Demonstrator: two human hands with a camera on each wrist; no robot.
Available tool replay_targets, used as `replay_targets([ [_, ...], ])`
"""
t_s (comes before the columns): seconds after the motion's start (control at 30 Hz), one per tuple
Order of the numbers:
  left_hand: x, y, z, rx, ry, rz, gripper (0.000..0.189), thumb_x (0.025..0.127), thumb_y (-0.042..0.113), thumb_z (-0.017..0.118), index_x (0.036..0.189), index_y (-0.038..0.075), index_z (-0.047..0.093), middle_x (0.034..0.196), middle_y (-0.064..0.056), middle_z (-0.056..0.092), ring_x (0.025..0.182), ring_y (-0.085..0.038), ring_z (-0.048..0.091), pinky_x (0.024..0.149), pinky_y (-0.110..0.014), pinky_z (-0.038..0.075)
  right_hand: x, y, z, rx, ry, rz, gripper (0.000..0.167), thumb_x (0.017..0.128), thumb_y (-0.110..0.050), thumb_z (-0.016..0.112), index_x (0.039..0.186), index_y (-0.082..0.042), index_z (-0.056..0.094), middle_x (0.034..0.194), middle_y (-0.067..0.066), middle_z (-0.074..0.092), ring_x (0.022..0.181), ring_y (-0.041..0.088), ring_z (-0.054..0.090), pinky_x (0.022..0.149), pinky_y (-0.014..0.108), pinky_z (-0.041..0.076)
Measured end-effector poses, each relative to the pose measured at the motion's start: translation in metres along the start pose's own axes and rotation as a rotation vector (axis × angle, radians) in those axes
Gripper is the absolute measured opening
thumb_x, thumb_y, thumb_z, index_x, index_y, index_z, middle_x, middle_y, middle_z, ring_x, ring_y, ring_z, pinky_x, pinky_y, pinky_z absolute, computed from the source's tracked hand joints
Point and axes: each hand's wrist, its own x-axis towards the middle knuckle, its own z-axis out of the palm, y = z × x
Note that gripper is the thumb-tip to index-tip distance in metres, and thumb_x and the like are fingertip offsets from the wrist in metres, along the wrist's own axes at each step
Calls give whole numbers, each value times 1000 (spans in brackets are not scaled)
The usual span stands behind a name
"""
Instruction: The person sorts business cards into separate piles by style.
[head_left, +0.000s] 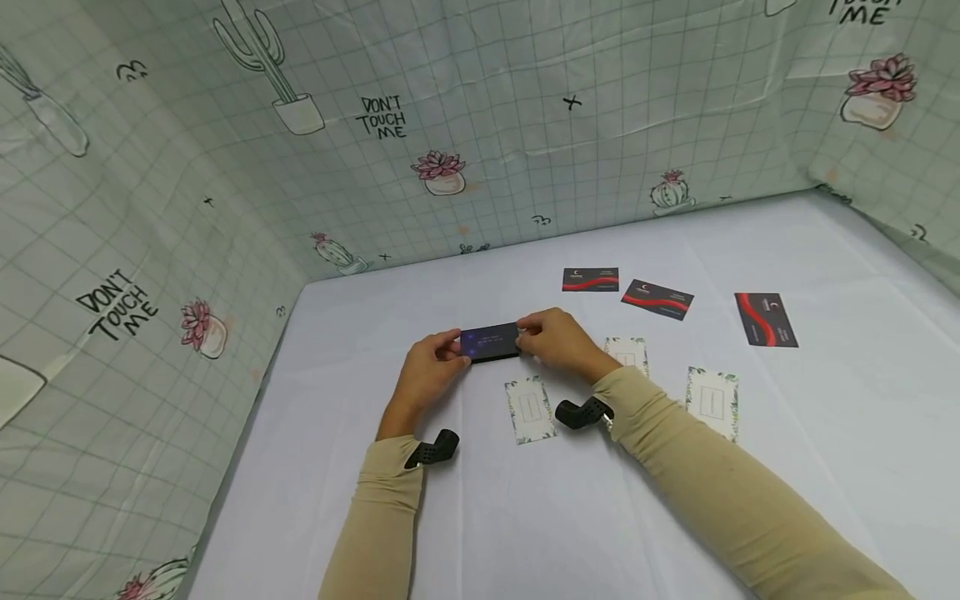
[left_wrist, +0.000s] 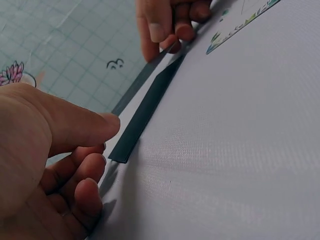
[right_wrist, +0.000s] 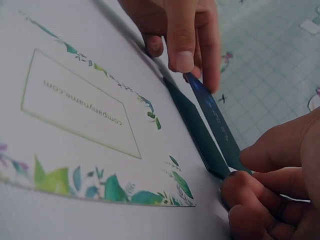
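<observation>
A patterned cloth stands along the far side and the left; a white-covered table spreads nearer; two beige sleeves reach in from the near edge, the right one angling across from the right. The left hand and right hand each pinch, thumb against fingertips, one short end of a dark card at the table's far middle; a dark strip lies just nearer, below it.

The step in hand seems to be handling that card by its ends; it should go well with both pinches light and level, the hands moving together so it neither bows nor twists, and the fingertips clear of the strip and the leafy white card nearby.

The right arm partly covers two other leafy white cards, at far left and near right; the three red-striped cards beyond show whole, but their small lettering is unreadable; the dark card's print is too faint to read; whether the strip is a separate card or a stack, I cannot tell.
</observation>
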Motion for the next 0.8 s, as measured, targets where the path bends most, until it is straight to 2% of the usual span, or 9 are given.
replay_targets([
  [0.13,0,2,1,8,-10,-13,50,87,4,74,136,-1,61,109,-11,64,99,-23,58,89,-35,45,-2,-1,-1,-24,-3,-5,41,93,-15,62,130,2,65,89,5,71,77,17,57,70,31,44],
  [0.3,1,3,1,41,-29,-26,51,88,4,73,137,0,59,111,-12,62,100,-23,57,90,-36,45,-2,-2,0,-70,4,-2,40,95,-18,61,130,1,65,103,9,72,87,20,60,80,36,48],
  [0.5,0,5,1,107,-51,-21,48,90,5,72,136,-3,59,107,-11,59,95,-21,55,86,-34,45,1,-4,2,-131,9,6,40,96,-19,59,130,0,65,117,13,69,100,25,60,90,42,48],
  [0.8,2,0,3,249,-34,26,41,90,6,72,129,-2,65,94,-6,56,87,-18,51,79,-31,41,2,-7,6,-138,8,23,39,96,-19,58,129,0,67,117,13,69,101,25,59,92,42,47],
])
